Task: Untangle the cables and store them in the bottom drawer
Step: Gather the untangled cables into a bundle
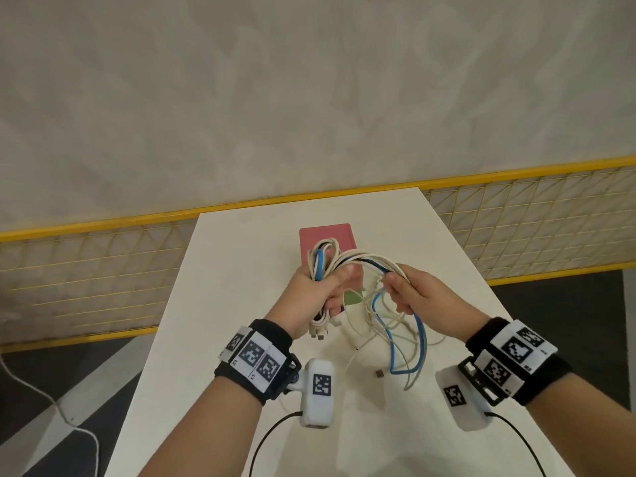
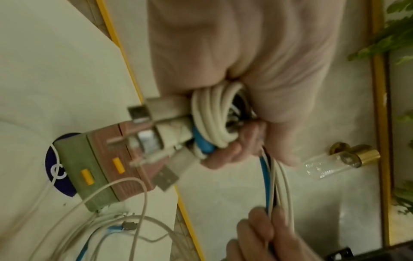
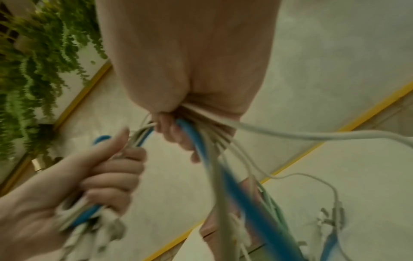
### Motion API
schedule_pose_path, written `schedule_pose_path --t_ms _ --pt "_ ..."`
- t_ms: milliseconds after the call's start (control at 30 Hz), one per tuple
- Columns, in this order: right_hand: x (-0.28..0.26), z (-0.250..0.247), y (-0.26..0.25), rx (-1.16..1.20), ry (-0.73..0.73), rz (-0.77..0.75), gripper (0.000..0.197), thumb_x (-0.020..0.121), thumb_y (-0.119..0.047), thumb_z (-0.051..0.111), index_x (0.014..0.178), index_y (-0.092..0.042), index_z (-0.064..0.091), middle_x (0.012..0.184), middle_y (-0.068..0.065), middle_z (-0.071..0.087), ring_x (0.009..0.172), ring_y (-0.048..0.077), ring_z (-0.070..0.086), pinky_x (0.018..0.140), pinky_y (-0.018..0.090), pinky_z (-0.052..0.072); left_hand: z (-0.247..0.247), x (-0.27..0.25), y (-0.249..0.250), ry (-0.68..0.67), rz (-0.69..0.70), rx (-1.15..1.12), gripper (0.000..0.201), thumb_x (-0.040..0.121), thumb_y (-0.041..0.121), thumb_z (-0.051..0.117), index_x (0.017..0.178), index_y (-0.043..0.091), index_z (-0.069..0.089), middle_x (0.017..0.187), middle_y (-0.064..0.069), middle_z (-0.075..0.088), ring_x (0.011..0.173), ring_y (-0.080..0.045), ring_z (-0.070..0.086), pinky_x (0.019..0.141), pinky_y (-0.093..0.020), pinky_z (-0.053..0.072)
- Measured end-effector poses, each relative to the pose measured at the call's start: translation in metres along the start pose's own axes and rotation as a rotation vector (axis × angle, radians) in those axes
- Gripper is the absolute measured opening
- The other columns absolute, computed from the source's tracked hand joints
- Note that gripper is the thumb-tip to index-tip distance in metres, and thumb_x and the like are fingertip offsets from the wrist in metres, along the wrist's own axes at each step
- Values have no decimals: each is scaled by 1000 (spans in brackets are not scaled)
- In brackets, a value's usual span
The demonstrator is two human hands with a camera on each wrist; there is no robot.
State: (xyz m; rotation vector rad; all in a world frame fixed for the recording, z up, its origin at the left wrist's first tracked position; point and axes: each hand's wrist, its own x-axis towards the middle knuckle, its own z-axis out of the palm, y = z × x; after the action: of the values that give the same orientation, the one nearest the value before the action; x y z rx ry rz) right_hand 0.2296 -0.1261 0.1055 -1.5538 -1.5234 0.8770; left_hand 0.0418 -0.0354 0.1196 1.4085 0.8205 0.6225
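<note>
Above the white table (image 1: 220,304) my left hand (image 1: 321,290) grips a folded bundle of white and blue cables (image 1: 321,261), with USB plugs (image 1: 318,333) hanging below the fist. The same bundle (image 2: 214,114) fills that fist in the left wrist view. The strands arch rightward into my right hand (image 1: 404,289), whose fingers curl round them (image 3: 196,134). Below it, loose blue and white loops (image 1: 406,342) dangle onto the table. The small drawer unit, pink (image 1: 325,235) with a green drawer (image 2: 73,159) below, stands just behind the hands.
A yellow-framed wire mesh fence (image 1: 516,215) runs behind the table. A white cord (image 1: 51,401) lies on the dark floor at left. One loose USB plug (image 1: 379,374) rests on the tabletop. Green plants (image 3: 33,70) hang off to one side.
</note>
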Motion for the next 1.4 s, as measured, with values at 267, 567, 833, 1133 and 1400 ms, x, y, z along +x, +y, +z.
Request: schedule_pose_path --t_ms 267,567,833,1133,1400 --pt "19 39 -21 -405 66 -99 19 96 -14 36 92 -8 53 74 8 63 64 26 60 61 40 48 28 7 -1 -17 0 135 61 65 76 64 67 15 55 54 -1 51 53 -17 50 63 -35 45" --pt "16 41 -17 -447 33 -207 36 94 -28 53 127 -19 41 93 4 69 73 21 64 66 38 52 27 16 0 402 -19 -120 25 90 34 65 74 14 64 69 -7 65 65 -21 64 62 -33 54" --pt "8 36 24 -394 -132 -33 26 92 -29 57 115 -23 47 101 -4 66 94 13 63 78 25 47 -1 20 18 491 91 -367 36 94 34 61 66 15 49 47 6 41 48 -14 43 50 -26 42" --pt "46 54 -9 -174 -94 -39 14 93 -20 57 81 -24 60 62 -8 58 52 1 53 56 23 44 0 15 33 284 236 -322 37 85 41 64 66 13 48 44 5 36 44 -16 43 59 -35 51" --pt "68 19 4 -334 -33 86 15 72 -23 71 84 -17 67 78 4 70 69 20 63 70 40 55 -27 8 14 245 107 32 38 87 26 72 63 7 50 45 0 35 39 -15 31 56 -35 36"
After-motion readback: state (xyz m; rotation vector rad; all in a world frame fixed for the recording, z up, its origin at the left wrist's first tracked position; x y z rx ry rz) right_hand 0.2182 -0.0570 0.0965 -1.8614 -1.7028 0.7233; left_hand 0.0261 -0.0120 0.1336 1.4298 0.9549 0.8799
